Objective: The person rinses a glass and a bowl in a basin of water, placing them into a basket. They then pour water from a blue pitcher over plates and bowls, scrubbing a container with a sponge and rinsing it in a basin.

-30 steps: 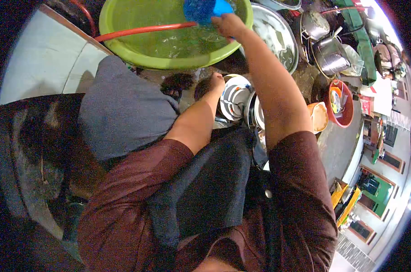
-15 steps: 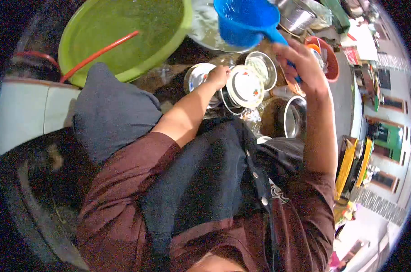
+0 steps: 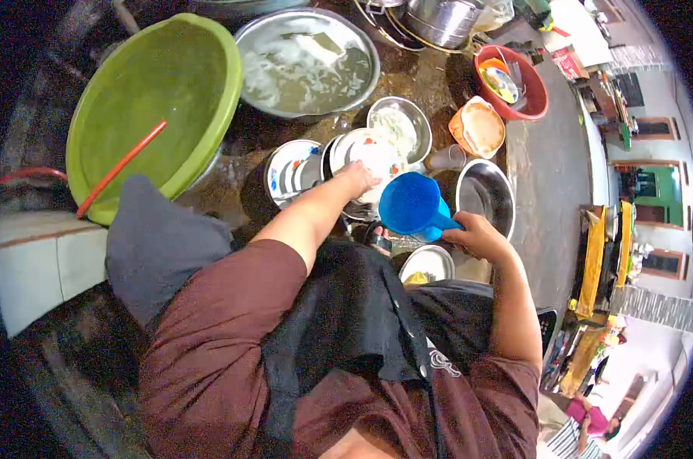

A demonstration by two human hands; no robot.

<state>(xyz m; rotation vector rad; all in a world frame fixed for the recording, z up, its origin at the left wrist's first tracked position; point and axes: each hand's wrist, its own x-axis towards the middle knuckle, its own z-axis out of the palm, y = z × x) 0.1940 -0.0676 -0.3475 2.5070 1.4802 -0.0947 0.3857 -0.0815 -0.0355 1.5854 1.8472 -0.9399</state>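
Observation:
My right hand (image 3: pixel 476 236) is closed around the handle of a blue water dipper (image 3: pixel 410 203). The dipper hangs low, beside the stacked plates. My left hand (image 3: pixel 358 179) grips the edge of a white enamel plate (image 3: pixel 367 147) with a red floral pattern, its fingers lying over the plate. More plates sit under it. To the left lies another white plate (image 3: pixel 289 170) with blue and red marks. Just beyond the stack is a metal bowl (image 3: pixel 417 131) with whitish contents.
A large green basin (image 3: pixel 232 69) with a red hose (image 3: pixel 124 166) stands left, near a metal basin of sudsy water (image 3: pixel 373 84). Right are a steel bowl (image 3: pixel 507 187), an orange-rimmed container (image 3: pixel 480 130) and a red basin (image 3: pixel 541 103). A small bowl (image 3: pixel 438 264) sits close to my legs.
My right hand has lowered the dipper from above the sudsy basin towards my body, beside the plates. My left hand stays at the plates. The camera view has shifted.

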